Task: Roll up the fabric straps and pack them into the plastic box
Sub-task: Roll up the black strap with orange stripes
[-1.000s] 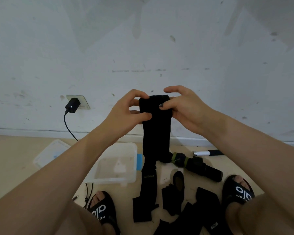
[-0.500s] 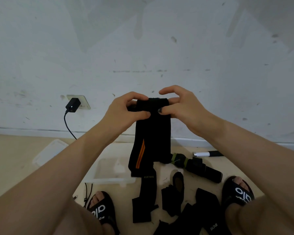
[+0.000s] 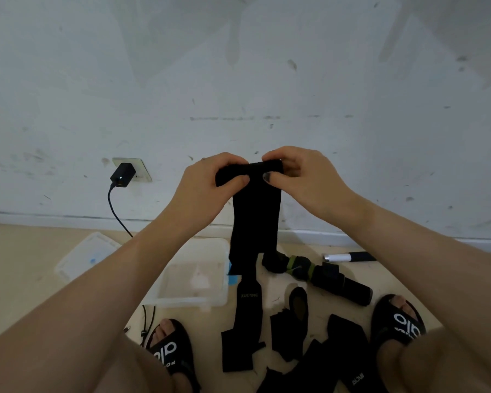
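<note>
A long black fabric strap [image 3: 255,222] hangs in front of me, its top end wound into a small roll between both hands. My left hand [image 3: 210,185] pinches the roll's left end with thumb and curled fingers. My right hand [image 3: 301,177] pinches the right end the same way. The strap's tail reaches the floor, where it bears a small printed label. An open clear plastic box [image 3: 193,279] sits on the floor below my left forearm. More black straps [image 3: 292,321] lie loose between my feet, and a rolled bundle with green bands [image 3: 323,276] lies to the right.
The box's clear lid [image 3: 85,256] lies on the floor at the left. A black charger [image 3: 122,175] is plugged into a wall socket, its cable running down to the floor. A black-and-white pen [image 3: 349,256] lies by the skirting. My sandalled feet [image 3: 397,321] flank the straps.
The roll at the strap's top has grown as both hands wound it. The hanging part has shortened and risen. The orange stripe seen half a second ago has gone out of sight.
</note>
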`<act>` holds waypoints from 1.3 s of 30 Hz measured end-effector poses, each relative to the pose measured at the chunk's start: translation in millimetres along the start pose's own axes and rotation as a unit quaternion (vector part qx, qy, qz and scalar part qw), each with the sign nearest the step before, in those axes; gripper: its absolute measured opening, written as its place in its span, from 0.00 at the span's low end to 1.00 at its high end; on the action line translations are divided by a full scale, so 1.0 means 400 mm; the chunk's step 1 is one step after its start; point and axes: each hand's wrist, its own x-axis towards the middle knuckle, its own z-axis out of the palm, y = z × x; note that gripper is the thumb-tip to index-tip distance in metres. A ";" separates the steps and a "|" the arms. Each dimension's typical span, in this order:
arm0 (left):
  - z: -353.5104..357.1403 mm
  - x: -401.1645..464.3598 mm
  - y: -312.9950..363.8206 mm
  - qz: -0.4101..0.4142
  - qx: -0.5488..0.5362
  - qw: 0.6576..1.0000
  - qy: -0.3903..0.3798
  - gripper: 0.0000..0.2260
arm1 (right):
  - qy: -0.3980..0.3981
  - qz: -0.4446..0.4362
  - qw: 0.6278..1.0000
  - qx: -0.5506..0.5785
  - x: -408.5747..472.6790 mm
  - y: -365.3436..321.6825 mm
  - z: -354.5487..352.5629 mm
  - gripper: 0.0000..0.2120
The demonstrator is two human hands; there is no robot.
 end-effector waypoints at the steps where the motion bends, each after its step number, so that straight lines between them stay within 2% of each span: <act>1: -0.001 0.001 0.001 0.006 0.007 1.000 0.002 0.07 | -0.001 -0.006 1.000 -0.007 0.000 0.002 0.000 0.11; 6: -0.007 0.003 0.003 0.035 0.059 0.998 0.011 0.05 | -0.005 -0.023 0.999 -0.040 -0.003 -0.011 -0.002 0.07; 9: -0.012 0.002 0.005 0.030 0.058 0.998 0.011 0.08 | -0.015 -0.027 0.997 -0.070 0.001 -0.019 -0.007 0.06; 13: -0.014 0.000 0.012 0.015 0.029 0.999 0.003 0.09 | -0.034 -0.017 0.998 -0.050 0.003 -0.030 -0.014 0.06; 16: -0.011 0.000 0.020 0.005 0.009 1.000 0.002 0.10 | -0.051 0.016 0.999 0.001 0.003 -0.033 -0.012 0.09; 22: -0.005 0.001 0.026 -0.035 -0.065 0.997 -0.014 0.11 | -0.061 0.094 0.974 0.199 0.006 -0.029 -0.007 0.12; 27: 0.000 0.003 0.032 -0.065 -0.189 0.980 -0.010 0.12 | -0.071 0.120 0.945 0.297 -0.003 -0.035 -0.003 0.16; 30: 0.010 0.004 0.035 -0.074 -0.221 0.972 0.015 0.11 | -0.090 0.107 0.942 0.307 -0.008 -0.033 0.017 0.13; 33: 0.011 0.006 0.034 -0.086 -0.239 0.967 0.021 0.11 | -0.059 0.100 0.951 0.287 -0.006 -0.034 0.025 0.11; 39: 0.003 0.006 0.031 -0.094 -0.270 0.958 0.016 0.06 | -0.033 0.122 0.941 0.314 0.008 -0.036 0.010 0.11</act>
